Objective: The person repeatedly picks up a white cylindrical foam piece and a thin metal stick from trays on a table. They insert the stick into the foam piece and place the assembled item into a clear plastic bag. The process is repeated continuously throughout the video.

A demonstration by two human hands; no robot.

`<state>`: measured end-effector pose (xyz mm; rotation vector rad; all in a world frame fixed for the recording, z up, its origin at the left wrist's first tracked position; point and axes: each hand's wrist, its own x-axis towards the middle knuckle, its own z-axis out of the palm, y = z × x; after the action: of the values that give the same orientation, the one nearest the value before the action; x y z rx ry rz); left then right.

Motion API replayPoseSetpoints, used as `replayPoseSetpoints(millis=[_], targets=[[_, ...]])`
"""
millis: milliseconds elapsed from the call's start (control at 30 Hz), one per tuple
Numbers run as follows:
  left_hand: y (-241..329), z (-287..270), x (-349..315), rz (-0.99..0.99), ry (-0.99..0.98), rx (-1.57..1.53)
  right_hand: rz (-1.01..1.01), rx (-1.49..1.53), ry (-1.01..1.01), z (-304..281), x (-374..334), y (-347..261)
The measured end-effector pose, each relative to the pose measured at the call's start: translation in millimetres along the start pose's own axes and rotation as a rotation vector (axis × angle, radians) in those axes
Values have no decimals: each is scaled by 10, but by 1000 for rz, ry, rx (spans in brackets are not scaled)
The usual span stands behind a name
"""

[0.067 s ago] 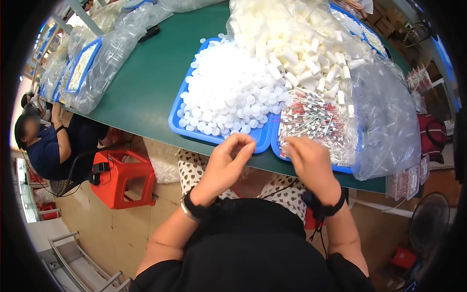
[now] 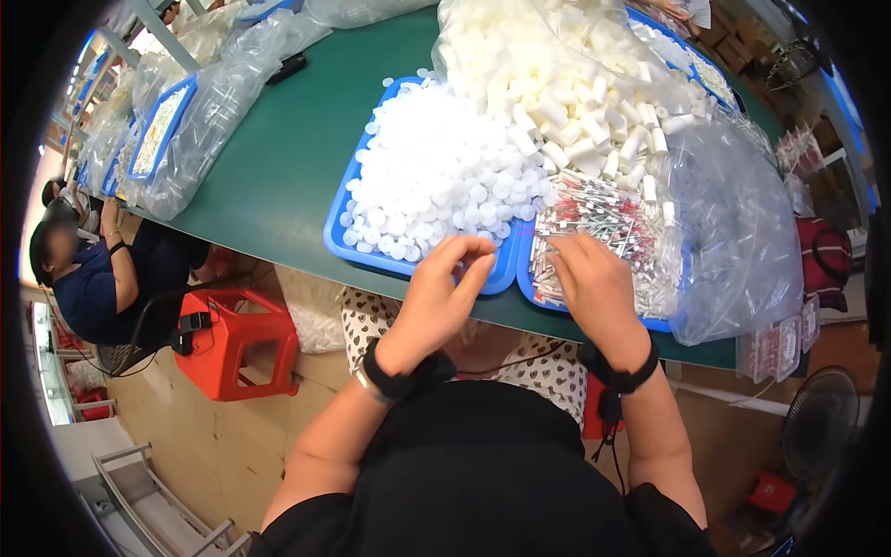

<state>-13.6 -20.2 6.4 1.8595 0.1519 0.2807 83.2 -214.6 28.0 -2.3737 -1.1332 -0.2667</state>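
White discs (image 2: 436, 176) lie heaped in a blue tray (image 2: 501, 276) at the near edge of a green table (image 2: 269, 158). Beyond and beside the table spreads a tiled floor (image 2: 186, 436), with a red stool (image 2: 237, 339) on the left and a fan (image 2: 820, 422) on the right. Farther left, a person in dark blue (image 2: 107, 278) sits near the table's end, where clear plastic covers a stretch of the top.

Two blue trays stand side by side before the wearer. The second tray (image 2: 526, 281) holds thin sticks (image 2: 603, 218) with white and red parts; discs and sticks are both too many to count. Behind them is one large pile of cream-coloured foam rolls (image 2: 594, 130), also past counting. One stool and one fan can be seen whole enough to count.

Both forearms rise from below, a black band around each wrist. The left hand (image 2: 444, 283) is at the disc tray's front edge, its fingers curled and thumb tip close to the forefinger; whether anything is pinched there, I can't make out. The right hand (image 2: 594, 283) bends inward over the sticks, fingers half bent and bunched toward the thumb; its grip, too, is unclear.
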Motion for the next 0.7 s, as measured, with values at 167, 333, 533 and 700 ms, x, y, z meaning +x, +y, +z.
replayPoseSetpoints(millis=[167, 333, 533, 700], targets=[[-182, 79, 255, 378, 97, 652, -132, -349, 12, 291, 179, 163], [-254, 153, 263, 362, 127, 759, -103, -188, 15, 310, 140, 199], [-257, 227, 348, 334, 216, 794, 60, 90, 137, 114, 70, 182], [-172, 245, 397, 307, 311, 727, 192, 91, 223, -101, 26, 129]])
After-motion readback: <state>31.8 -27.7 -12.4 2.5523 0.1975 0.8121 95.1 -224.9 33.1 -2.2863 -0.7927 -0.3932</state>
